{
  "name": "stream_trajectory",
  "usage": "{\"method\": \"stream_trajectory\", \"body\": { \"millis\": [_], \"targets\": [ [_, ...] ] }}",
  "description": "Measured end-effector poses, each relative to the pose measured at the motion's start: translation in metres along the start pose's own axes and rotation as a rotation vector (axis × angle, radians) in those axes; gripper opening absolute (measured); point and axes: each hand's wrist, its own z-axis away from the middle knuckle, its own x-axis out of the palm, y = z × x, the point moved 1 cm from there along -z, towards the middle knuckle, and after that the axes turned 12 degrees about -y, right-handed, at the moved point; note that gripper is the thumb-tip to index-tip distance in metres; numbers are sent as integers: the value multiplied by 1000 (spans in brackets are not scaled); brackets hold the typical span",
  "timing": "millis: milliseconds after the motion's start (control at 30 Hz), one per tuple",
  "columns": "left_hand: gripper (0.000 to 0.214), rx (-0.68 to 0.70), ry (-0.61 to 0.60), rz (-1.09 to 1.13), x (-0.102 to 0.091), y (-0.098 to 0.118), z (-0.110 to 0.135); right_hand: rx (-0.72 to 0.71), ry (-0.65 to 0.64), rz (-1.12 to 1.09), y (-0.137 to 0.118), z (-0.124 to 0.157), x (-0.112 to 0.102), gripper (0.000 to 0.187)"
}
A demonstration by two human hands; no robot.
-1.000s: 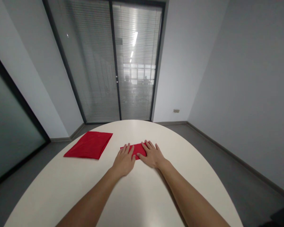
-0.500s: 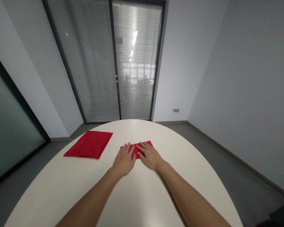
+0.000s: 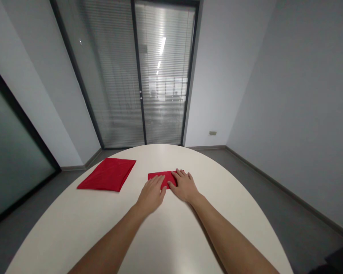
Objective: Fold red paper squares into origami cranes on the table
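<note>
Both hands have slid rightward over the small red cloth (image 3: 160,176). Half a second ago the right hand (image 3: 184,186) lay on its middle; now it covers the right end, and the left hand (image 3: 152,193) rests on the near edge. Both lie palm down, fingers straight, slightly spread, pinching nothing. The cloth lies flat on the white table (image 3: 165,236), right of a larger red cloth (image 3: 107,174); this looks like smoothing a fold.
</note>
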Motion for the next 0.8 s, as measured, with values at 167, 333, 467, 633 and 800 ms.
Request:
{"method": "stream_trajectory", "body": {
  "millis": [167, 333, 467, 633, 800],
  "targets": [
    [52, -126, -25, -35, 4, -2, 1, -33, 91, -47, 10, -1, -8, 47],
    [51, -142, -12, -41, 4, -2, 1, -110, 116, -98, 9, 1, -12, 40],
    [46, -205, 23, -55, 2, -4, 0, -189, 42, -93, 3, 4, -11, 43],
    [48, -194, 37, -44, 0, -4, 0, -204, 2, -88, 4, 5, -10, 55],
    [43, -122, 52, 16, -2, -2, 1, -210, 18, -93, 6, 4, -9, 53]
  ]
}}
